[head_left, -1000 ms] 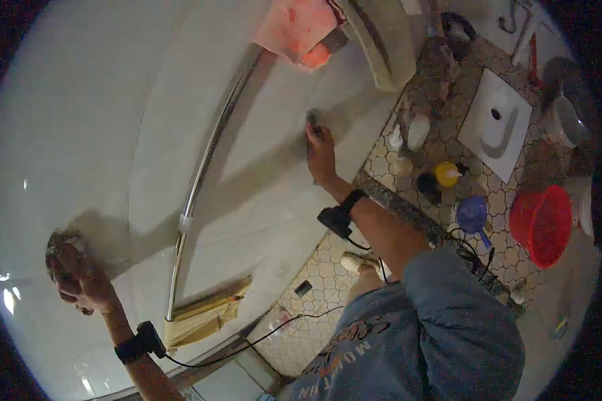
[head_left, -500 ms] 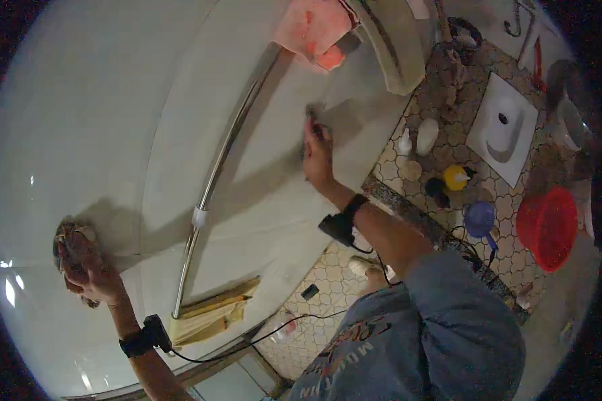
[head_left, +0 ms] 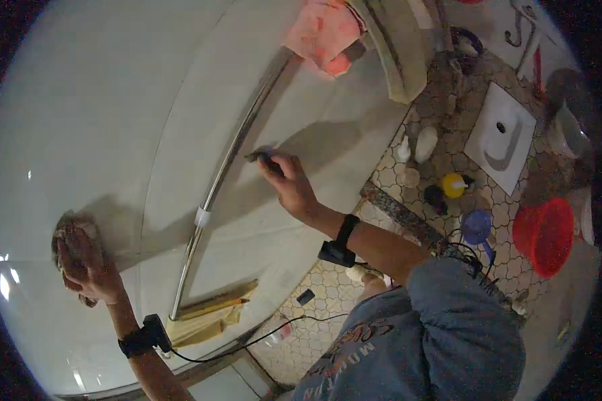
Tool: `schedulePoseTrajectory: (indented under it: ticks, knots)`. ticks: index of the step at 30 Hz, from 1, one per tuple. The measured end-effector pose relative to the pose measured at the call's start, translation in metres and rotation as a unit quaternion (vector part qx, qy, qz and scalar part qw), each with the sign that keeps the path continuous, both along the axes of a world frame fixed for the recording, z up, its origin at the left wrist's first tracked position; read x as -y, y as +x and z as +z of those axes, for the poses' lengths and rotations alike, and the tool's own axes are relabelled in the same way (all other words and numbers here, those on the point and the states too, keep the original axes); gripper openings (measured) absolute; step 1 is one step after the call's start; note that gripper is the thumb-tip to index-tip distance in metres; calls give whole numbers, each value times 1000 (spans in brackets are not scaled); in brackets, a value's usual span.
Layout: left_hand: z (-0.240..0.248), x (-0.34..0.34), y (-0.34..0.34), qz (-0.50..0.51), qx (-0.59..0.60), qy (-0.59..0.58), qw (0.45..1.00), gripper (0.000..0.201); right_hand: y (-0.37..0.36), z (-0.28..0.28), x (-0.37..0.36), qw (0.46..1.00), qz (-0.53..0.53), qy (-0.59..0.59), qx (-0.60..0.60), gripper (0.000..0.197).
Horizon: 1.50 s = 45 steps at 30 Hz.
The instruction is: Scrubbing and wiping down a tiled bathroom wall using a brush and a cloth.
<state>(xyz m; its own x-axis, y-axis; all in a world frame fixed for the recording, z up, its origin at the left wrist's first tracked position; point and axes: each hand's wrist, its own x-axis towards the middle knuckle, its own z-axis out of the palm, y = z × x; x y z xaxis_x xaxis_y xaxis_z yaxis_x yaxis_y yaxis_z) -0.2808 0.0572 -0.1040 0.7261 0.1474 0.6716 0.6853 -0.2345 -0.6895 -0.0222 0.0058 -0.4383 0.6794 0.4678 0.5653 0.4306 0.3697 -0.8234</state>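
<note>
My left hand [head_left: 95, 277] presses a crumpled greyish-brown cloth [head_left: 68, 230] against the pale, glossy wall [head_left: 114, 93]. Its fingers spread over the cloth, which shows around them. My right hand [head_left: 295, 192] is closed round a small dark grey, pad-like thing [head_left: 263, 155] at the wall, just right of a shiny metal towel rail [head_left: 237, 139]. The fingers cover most of that thing, so its exact kind is unclear. A white fitting [head_left: 203, 217] sits on the rail between my two hands.
Pink cloth [head_left: 321, 33] hangs at the rail's upper end, a yellow cloth [head_left: 214, 319] at its lower end. On the tiled floor at right are a squat toilet [head_left: 505, 137], red basin [head_left: 552, 237], blue dipper [head_left: 477, 226] and yellow bottle [head_left: 453, 186]. A black cable [head_left: 274, 339] trails below.
My right hand has moved left and down along the wall with the dark thing, closer to the rail. My left hand stays nearly in place on its cloth.
</note>
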Motion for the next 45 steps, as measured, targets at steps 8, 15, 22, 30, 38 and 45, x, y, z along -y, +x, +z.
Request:
schedulePoseTrajectory:
  ticks: [8,15,22,30,38,45]
  knots:
    - [1,-2,-5,-4,-63,113,992,42,22,6,13,983,-155,-99,-28,59]
    - [4,-15,-20,35,-62,140,988,37,26,-2,10,995,30,-90,11,33]
    - [2,-16,-11,25,-86,176,980,36,156,-69,-30,953,-257,-162,5,67]
    - [3,-1,3,-57,-72,112,989,33,175,-80,-30,954,-221,-200,-26,57]
    - [0,-3,12,-28,-79,143,986,36,-60,-83,-6,973,-102,-200,46,67]
    - [2,-4,2,-12,-60,139,988,36,-147,-68,21,947,244,-207,-8,66]
